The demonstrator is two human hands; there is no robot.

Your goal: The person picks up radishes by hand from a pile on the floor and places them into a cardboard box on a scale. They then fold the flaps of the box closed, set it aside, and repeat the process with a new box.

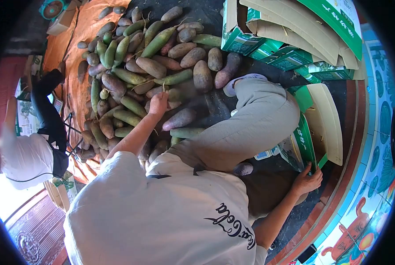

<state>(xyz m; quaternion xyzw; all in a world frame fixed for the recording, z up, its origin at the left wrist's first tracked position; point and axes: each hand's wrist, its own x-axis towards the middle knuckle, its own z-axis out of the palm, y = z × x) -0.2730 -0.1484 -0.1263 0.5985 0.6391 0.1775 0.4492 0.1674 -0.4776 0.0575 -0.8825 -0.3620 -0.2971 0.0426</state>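
A big heap of long green and reddish-brown root vegetables (151, 67) lies on an orange sheet and dark ground. Over its near side reaches my left hand (159, 104), fingers closed at the thin tip of a root vegetable whose body is partly hidden. Right of it lie a purplish root (179, 119) and a green one (187, 132). On the right, my right hand (307, 180) grips the lower edge of an open green carton (305, 139), which stands beside my bent leg.
Stacked green cartons (290, 35) with raised flaps stand at the top right. A co-worker (34, 154) in a white shirt is at the far left, near another carton (27, 117). A tiled wall (378, 132) curves along the right.
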